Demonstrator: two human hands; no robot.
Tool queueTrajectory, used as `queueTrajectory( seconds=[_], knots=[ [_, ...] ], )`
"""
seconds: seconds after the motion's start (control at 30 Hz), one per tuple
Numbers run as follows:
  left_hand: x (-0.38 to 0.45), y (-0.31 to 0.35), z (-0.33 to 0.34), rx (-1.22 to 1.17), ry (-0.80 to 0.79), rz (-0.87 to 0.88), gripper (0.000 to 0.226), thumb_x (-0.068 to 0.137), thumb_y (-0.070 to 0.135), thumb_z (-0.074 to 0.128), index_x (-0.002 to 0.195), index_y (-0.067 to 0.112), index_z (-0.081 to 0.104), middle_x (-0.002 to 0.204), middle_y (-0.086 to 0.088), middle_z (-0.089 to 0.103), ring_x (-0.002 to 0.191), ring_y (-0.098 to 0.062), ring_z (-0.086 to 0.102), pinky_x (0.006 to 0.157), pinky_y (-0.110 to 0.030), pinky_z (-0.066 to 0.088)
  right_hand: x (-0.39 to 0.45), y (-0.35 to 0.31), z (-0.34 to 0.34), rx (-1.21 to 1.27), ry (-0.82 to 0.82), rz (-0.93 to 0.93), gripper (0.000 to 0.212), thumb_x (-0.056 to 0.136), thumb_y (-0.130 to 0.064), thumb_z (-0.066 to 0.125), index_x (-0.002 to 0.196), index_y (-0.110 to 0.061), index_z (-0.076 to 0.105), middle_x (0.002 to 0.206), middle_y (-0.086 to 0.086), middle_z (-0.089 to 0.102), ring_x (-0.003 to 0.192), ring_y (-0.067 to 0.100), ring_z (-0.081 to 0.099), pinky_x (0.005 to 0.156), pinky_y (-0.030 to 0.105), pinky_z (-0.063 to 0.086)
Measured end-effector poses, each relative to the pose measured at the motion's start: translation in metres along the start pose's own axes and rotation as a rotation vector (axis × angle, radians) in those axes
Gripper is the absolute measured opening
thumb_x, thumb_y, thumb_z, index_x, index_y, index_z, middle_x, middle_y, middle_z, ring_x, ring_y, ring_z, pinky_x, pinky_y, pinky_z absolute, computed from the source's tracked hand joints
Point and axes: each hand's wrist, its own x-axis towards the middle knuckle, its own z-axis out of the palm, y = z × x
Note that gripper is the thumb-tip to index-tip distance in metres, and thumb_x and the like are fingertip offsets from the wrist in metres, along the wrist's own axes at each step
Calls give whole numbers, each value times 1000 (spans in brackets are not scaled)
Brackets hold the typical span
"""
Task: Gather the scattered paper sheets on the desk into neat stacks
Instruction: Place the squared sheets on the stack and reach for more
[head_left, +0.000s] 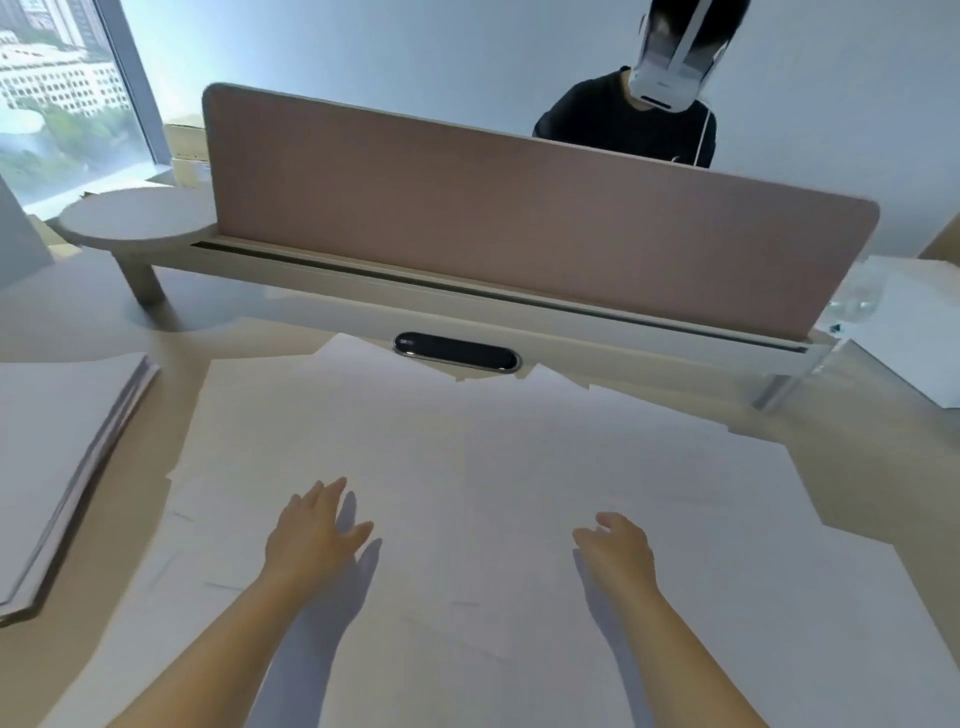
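Several white paper sheets (493, 457) lie scattered and overlapping across the middle of the beige desk (135, 467). A neat thick stack of paper (57, 441) sits at the left edge. My left hand (311, 530) hovers just above the sheets with its fingers straight and spread, holding nothing. My right hand (618, 545) hangs over the sheets to the right, fingers loosely curled, also holding nothing. Both cast shadows on the paper.
A pink divider panel (519, 223) stands across the back of the desk on a raised shelf (135, 218). A black cable port (457, 352) lies just beyond the sheets. More white paper (914, 332) lies at far right. A person with a headset (670, 67) sits behind the divider.
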Motion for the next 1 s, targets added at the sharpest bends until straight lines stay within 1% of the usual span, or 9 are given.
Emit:
queueTrajectory(
  seconds=[0.1, 0.17, 0.3, 0.4, 0.5, 0.57, 0.7, 0.9, 1.0],
  knots=[
    [-7, 25, 24, 195, -2, -23, 73, 92, 54, 36, 148, 26, -1, 158, -2, -1, 146, -30, 0, 116, -43, 18, 13, 38, -31, -336, 64, 121, 69, 89, -37, 45, 148, -21, 13, 158, 7, -2, 145, 28, -2, 117, 41, 10],
    [-9, 36, 34, 254, 10, -26, 73, 91, 58, 29, 148, 29, -7, 158, -1, -4, 145, -32, -4, 116, -46, 14, 17, 55, -41, -395, 41, 165, 82, 87, -49, 47, 149, -24, -1, 157, 7, -15, 144, 30, -13, 116, 46, 1],
    [-9, 46, 52, 312, -50, -23, 68, 91, 60, 21, 147, 34, -8, 158, 1, -12, 144, -34, -13, 116, -52, 0, 24, 82, -37, -400, 17, 160, 99, 82, -63, 47, 147, -21, -15, 155, 8, -23, 143, 30, -21, 115, 50, -9],
    [-12, 50, 62, 365, -74, 19, 65, 92, 59, 20, 147, 36, -7, 157, 1, -14, 143, -33, -16, 116, -51, -2, 29, 82, -31, -377, 47, 176, 100, 82, -65, 44, 147, -18, -17, 155, 9, -23, 143, 30, -21, 114, 50, -10],
    [-14, 56, 63, 329, -70, 58, 57, 94, 55, 20, 147, 39, 4, 158, 3, -6, 145, -30, -9, 116, -48, 0, 34, 69, -20, -307, 66, 205, 97, 85, -62, 43, 147, -16, -16, 154, 11, -23, 142, 31, -21, 114, 49, -11],
    [-17, 62, 60, 260, -27, 69, 51, 95, 50, 22, 145, 38, 18, 158, 5, 9, 145, -27, 4, 115, -42, 8, 34, 57, -13, -273, 63, 182, 91, 88, -58, 41, 148, -17, -13, 155, 11, -22, 144, 31, -17, 116, 47, -6],
    [-12, 70, 48, 83, 93, -14, 50, 95, 42, 36, 141, 22, 34, 146, -4, 39, 134, -29, 32, 104, -39, 30, 34, 43, -18, -255, 139, 137, 78, 88, -52, 46, 148, -20, 8, 157, 5, -2, 143, 30, 10, 113, 46, 19],
    [4, 87, 43, 93, 84, -55, 57, 91, 44, 45, 140, 17, 34, 144, -7, 40, 132, -31, 36, 101, -42, 34, 35, 63, -50, -313, 203, 265, 80, 78, -48, 63, 139, -12, 24, 148, 9, 18, 136, 32, 24, 104, 44, 32],
    [6, 102, 51, 117, 83, -65, 56, 91, 44, 46, 139, 19, 35, 143, -5, 39, 131, -30, 36, 100, -41, 34, 36, 67, -49, -192, 195, 231, 83, 76, -34, 72, 138, -6, 24, 142, 14, 25, 130, 35, 34, 96, 42, 42]
  ],
)
